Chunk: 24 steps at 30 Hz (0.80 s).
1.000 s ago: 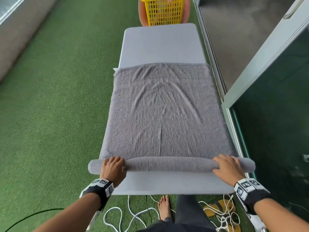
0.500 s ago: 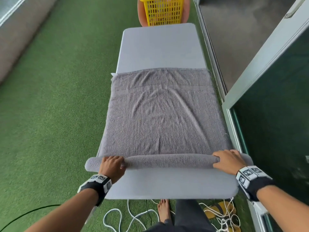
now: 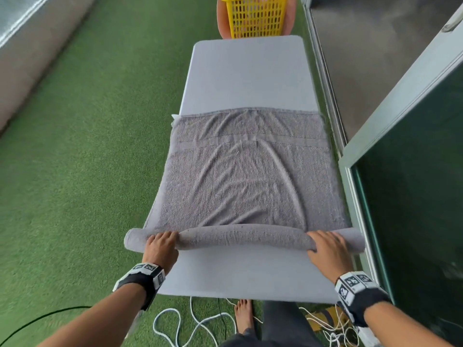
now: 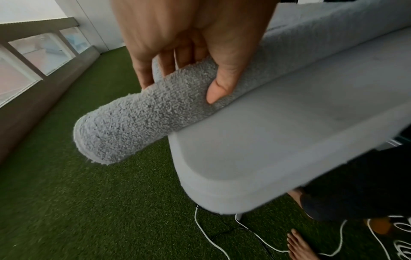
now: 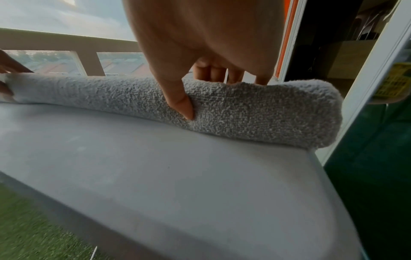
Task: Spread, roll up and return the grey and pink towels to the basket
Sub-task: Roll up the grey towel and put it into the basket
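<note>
- Left hand and right hand each curl round the rolled near end of the grey towel.
- Most of it lies flat on the tabletop.
- Basket waits beyond; pink towel not seen.

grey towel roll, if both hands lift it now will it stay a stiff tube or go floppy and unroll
Probably floppy: the grey towel is soft terry, and its roll dents under the right hand's thumb. It would likely sag between the right hand and the left hand. Most of it lies flat and unrolled on the table, so that part would hang and tug the roll loose.
</note>
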Motion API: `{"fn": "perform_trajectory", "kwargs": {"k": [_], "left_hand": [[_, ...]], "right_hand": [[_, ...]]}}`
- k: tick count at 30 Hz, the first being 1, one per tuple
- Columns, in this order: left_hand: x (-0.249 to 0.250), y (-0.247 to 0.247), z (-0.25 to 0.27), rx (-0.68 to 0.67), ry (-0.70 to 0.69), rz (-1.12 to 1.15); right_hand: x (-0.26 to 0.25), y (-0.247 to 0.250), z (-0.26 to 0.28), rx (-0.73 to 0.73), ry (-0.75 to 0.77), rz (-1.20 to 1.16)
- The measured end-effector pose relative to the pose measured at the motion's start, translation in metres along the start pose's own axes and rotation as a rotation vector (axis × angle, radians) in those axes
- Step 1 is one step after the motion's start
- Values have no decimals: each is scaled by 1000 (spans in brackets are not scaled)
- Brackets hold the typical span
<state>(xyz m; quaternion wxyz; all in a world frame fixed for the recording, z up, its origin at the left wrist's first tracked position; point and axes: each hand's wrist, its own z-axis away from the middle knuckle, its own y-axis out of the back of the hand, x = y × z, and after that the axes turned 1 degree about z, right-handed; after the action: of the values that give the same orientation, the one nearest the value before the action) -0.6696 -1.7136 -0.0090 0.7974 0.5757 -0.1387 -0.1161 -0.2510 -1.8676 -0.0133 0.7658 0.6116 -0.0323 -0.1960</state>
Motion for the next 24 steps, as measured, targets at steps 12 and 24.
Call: {"fn": "perform_trajectory", "kwargs": {"k": [12,24], "left_hand": [[-5,-18,60,-33,-178,79],[-19,-29,46,-32,-214,47]], "right_hand": [[18,19,50,-223,-96,54],[15,13,54,-283,-68,-31]]}}
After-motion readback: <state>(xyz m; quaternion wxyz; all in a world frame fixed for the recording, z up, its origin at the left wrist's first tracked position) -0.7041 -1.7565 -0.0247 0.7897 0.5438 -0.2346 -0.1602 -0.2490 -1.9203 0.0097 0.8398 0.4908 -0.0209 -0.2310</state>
